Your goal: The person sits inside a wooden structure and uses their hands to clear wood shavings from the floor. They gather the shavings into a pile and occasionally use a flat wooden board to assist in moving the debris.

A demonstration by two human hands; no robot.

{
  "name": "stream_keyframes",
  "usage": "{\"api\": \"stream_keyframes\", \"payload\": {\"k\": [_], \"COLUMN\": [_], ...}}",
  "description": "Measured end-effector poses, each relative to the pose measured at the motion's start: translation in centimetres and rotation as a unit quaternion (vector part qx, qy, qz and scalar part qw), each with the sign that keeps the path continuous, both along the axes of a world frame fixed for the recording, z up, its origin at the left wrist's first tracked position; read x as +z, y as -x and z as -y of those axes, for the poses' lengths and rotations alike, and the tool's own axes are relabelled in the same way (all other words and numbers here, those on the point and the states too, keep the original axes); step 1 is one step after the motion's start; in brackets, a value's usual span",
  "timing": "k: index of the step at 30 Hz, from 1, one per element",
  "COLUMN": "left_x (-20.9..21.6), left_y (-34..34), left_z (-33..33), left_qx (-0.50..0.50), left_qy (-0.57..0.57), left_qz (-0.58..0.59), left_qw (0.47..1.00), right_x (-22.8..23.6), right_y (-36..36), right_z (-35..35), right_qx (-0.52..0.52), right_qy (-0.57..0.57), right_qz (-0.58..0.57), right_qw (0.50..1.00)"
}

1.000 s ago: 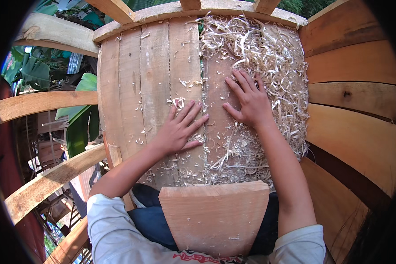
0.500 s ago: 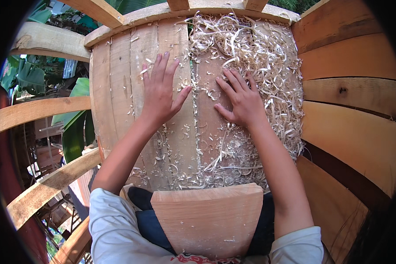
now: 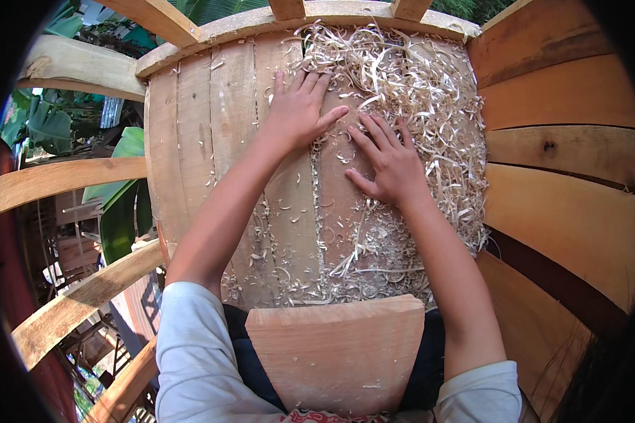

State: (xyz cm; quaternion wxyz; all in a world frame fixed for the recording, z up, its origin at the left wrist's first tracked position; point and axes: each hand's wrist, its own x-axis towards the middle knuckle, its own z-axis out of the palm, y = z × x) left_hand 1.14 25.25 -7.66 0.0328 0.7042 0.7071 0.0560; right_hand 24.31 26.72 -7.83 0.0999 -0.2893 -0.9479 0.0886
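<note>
My left hand (image 3: pixel 300 109) lies flat on the plank floor (image 3: pixel 233 106), fingers outstretched, their tips against the lower left edge of the heap of pale curled wood shavings (image 3: pixel 381 67). To its right, my right hand (image 3: pixel 391 162) rests palm down with the fingers a little apart, beside the thick spread of shavings. Neither hand grips anything. Smaller chips and dust lie scattered over the boards, denser below my right hand. Close to my body a smooth tapered wooden board (image 3: pixel 335 352) lies between my legs.
A slatted wooden wall (image 3: pixel 557 144) rises at the right. Open wooden bars (image 3: pixel 70 185) line the left side, with banana leaves (image 3: pixel 120 211) beyond them. A wooden rail (image 3: pixel 317 13) edges the far side, and a narrow gap shows between two planks near the middle.
My left hand has swept right and slightly away from me across the boards, pushing loose chips toward the heap. My right hand has hardly moved.
</note>
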Motion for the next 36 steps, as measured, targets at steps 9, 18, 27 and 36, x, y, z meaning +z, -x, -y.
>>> {"api": "stream_keyframes", "payload": {"k": [9,18,27,36], "left_x": [5.3,0.3,0.6,-0.3], "left_y": [-0.4,0.7,-0.1,1.9], "left_z": [3.9,-2.0,-4.2,-3.1], "left_qx": [-0.026,0.099,0.123,0.069], "left_qy": [0.004,-0.148,-0.049,-0.078], "left_qz": [0.105,-0.045,-0.003,-0.088], "left_qw": [0.994,0.983,0.991,0.991], "right_x": [-0.5,-0.3,-0.6,-1.2], "right_y": [-0.3,-0.2,-0.2,-0.3], "right_z": [0.0,-0.1,0.0,0.0], "right_qx": [-0.006,-0.002,-0.004,-0.006], "right_qy": [0.001,-0.002,-0.005,-0.01], "right_qz": [-0.004,-0.015,-0.008,-0.016], "right_qw": [1.0,1.0,1.0,1.0]}}
